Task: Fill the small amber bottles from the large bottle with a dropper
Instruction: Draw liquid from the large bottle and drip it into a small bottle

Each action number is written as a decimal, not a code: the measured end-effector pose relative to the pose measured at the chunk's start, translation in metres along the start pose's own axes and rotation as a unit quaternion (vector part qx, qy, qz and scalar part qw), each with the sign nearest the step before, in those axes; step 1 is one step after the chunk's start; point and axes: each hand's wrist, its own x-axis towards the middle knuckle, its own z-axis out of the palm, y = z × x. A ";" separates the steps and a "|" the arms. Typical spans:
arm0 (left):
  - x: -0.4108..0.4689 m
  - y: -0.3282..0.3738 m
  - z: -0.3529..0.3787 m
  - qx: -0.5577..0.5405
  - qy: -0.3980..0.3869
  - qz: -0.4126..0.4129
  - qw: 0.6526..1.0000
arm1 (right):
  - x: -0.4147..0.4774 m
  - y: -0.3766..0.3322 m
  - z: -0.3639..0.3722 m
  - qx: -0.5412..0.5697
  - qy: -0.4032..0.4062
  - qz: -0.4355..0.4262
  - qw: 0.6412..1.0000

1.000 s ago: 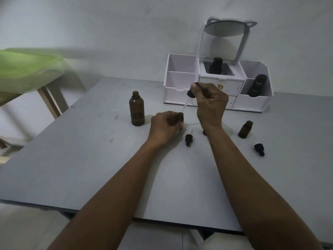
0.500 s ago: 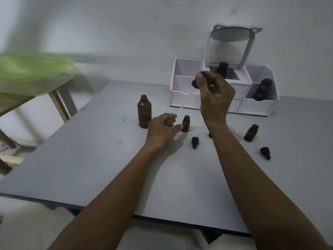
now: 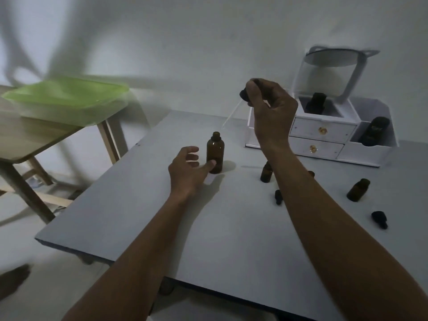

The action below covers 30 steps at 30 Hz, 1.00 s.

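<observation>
R hand (image 3: 271, 112) pinches dropper (image 3: 244, 95) above large bottle (image 3: 215, 152)

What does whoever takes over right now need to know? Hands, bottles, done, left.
Left hand: open, thumb at the base of the large uncapped amber glass bottle.
Right hand: pinches the black-bulbed glass dropper, tip pointing down toward that bottle's mouth.
Small amber glass bottle by the right forearm, second small amber bottle further right, both uncapped; two black dropper caps lie on the grey table.
Done: fill levels unreadable.
Left: draw from the large bottle, fill the small ones.
</observation>
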 end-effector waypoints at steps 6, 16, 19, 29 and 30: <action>0.015 0.003 0.013 -0.023 -0.039 0.028 0.999 | 0.001 0.006 0.011 -0.006 -0.014 0.001 1.000; 0.019 0.000 0.021 0.007 -0.066 0.048 0.997 | -0.009 0.024 0.023 -0.044 -0.066 0.031 0.996; 0.019 0.001 0.022 0.012 -0.066 0.051 0.996 | -0.011 0.026 0.026 -0.048 -0.057 0.032 0.997; 0.019 -0.002 0.022 0.022 -0.075 0.055 0.995 | -0.033 0.044 0.028 -0.132 -0.114 0.051 0.983; 0.019 -0.002 0.022 0.020 -0.075 0.055 0.995 | -0.034 0.046 0.027 -0.144 -0.116 0.057 0.981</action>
